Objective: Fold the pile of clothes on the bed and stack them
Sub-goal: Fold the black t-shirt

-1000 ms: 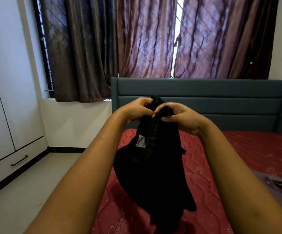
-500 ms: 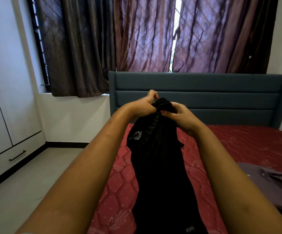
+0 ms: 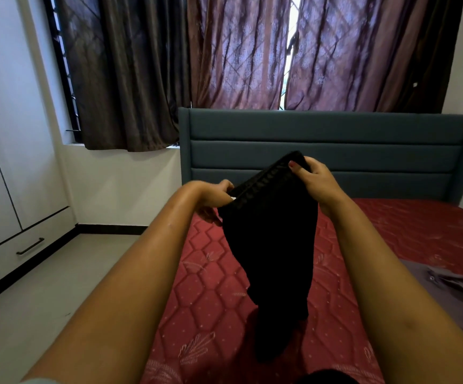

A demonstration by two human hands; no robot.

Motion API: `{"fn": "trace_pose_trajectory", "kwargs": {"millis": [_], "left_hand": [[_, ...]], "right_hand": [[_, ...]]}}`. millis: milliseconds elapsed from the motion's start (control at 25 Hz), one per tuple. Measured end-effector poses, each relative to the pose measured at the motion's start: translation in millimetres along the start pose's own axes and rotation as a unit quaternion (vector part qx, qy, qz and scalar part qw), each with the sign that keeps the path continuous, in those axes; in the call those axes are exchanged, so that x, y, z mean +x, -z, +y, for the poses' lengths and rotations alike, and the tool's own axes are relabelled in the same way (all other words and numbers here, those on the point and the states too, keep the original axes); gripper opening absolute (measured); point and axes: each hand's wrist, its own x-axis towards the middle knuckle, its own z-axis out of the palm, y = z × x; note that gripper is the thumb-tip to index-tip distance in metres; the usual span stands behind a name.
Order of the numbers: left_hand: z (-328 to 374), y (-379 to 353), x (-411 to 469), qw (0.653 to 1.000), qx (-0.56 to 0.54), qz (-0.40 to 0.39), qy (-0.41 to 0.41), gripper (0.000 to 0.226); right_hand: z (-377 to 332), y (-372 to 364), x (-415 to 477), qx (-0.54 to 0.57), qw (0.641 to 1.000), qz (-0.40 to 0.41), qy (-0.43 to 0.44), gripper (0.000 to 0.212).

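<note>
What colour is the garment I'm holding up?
Black garment, clearest in the head view.

Purple-brown curtains [image 3: 238, 51] hang at the back, and a white wardrobe [image 3: 3, 162] stands left on pale floor [image 3: 44, 300].

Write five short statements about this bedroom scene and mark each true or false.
1. The left hand and right hand both grip the black garment by its top edge. True.
2. The black garment lies flat on the mattress. False: it hangs from the hands.
3. A grey garment lies on the mattress at the right. True.
4. The curtains are pulled wide open. False: they are nearly closed, leaving a narrow gap.
5. The headboard is red. False: it is blue-grey; the mattress is red.
</note>
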Motion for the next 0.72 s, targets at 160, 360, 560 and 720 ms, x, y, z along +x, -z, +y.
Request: {"fn": "trace_pose_trajectory", "kwargs": {"millis": [160, 360, 560, 720], "left_hand": [[16.5, 30.0, -15.4, 0.995, -0.048, 0.048, -0.077, 0.032], [17.3, 38.1, -25.1, 0.93, -0.309, 0.009, -0.198, 0.021], [10.8, 7.0, -12.1, 0.985, -0.109, -0.025, -0.133, 0.034], [-0.6, -31.2, 15.8, 0.992, -0.037, -0.092, -0.081, 0.046]], "right_hand": [[16.6, 9.2, 2.6, 0.013, 0.997, 0.061, -0.034, 0.027], [7.4, 3.4, 9.9, 0.06, 0.993, 0.106, -0.007, 0.026], [-2.0, -17.1, 11.1, 0.067, 0.994, 0.078, 0.045, 0.023], [-28.5, -31.7, 4.3, 0.114, 0.991, -0.005, 0.072, 0.016]]}}
